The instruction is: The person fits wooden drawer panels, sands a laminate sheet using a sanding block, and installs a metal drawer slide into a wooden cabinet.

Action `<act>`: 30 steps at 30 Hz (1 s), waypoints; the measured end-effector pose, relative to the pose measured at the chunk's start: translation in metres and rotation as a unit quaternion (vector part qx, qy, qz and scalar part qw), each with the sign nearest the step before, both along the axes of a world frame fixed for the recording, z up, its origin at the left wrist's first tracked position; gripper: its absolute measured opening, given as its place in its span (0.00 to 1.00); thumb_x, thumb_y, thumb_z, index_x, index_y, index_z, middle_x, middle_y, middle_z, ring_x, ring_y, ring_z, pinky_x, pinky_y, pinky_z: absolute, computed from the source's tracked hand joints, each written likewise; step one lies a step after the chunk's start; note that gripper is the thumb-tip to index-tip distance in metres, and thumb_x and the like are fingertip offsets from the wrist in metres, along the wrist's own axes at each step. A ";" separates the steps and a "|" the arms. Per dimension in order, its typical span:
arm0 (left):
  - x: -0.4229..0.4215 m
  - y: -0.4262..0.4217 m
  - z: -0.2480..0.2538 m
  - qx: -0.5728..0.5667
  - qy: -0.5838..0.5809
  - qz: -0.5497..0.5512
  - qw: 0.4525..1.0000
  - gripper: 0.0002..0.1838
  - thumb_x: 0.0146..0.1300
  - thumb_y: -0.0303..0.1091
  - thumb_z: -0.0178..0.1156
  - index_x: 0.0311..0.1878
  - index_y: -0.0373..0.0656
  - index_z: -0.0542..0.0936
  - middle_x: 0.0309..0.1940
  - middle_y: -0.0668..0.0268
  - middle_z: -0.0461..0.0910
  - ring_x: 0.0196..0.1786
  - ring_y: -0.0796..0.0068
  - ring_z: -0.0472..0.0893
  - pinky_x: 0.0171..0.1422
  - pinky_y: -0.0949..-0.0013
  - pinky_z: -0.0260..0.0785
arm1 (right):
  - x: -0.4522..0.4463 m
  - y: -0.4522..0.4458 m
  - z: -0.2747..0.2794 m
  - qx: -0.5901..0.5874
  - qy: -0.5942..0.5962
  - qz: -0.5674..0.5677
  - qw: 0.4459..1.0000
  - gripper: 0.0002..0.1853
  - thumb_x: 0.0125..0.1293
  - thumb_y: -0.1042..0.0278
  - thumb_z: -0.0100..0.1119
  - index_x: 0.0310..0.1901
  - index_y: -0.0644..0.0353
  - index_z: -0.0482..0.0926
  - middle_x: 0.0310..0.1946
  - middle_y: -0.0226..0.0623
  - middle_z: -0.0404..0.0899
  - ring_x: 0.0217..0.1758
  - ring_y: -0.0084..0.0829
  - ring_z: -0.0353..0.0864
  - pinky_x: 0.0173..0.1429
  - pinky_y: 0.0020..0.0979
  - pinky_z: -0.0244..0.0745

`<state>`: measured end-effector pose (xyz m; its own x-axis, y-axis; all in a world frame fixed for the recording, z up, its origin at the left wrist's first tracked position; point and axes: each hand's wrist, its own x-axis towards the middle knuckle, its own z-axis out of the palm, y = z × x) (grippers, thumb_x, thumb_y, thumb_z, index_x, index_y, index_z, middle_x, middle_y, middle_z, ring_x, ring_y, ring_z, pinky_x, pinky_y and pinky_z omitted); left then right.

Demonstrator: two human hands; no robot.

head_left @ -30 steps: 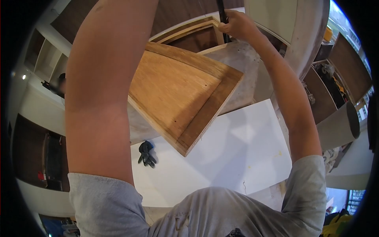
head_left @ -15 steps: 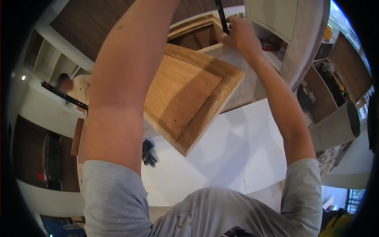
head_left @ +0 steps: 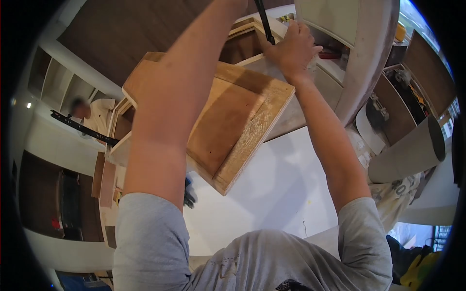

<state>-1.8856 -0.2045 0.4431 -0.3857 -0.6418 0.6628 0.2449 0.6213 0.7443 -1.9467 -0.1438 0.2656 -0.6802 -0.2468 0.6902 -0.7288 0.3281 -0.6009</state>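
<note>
A wooden box-like piece [head_left: 228, 123] with a recessed panel stands tilted in front of me. Two black slotted metal rails, like drawer slides, show beside it: the left rail [head_left: 82, 127] sticks out past its left side, and the upper rail [head_left: 264, 22] runs out of the top of the view. My right hand [head_left: 291, 51] is at the lower end of the upper rail, fingers spread and thumb close to the rail. My left arm reaches across the box, and only the base of my left hand [head_left: 237, 4] shows at the top edge; its fingers are hidden.
A white board [head_left: 262, 194] lies below the box, with a dark glove [head_left: 189, 196] on it. A grey pipe-like cylinder [head_left: 407, 150] and an open toolbox [head_left: 412, 92] are at right. A person [head_left: 97, 116] is at the far left.
My right hand's fingers have spread from their grip near the rail's end. My left arm has swung right, and more of the box's left side shows. The view has shifted slightly.
</note>
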 end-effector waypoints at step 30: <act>0.023 -0.001 -0.004 -0.376 -0.142 0.185 0.897 0.20 0.70 0.39 0.59 0.52 0.29 0.82 0.49 0.43 0.84 0.54 0.46 0.83 0.59 0.56 0.74 | 0.005 0.007 0.003 0.053 0.000 -0.021 0.998 0.39 0.41 0.44 0.75 0.56 0.55 0.78 0.60 0.39 0.75 0.62 0.49 0.74 0.65 0.63 0.58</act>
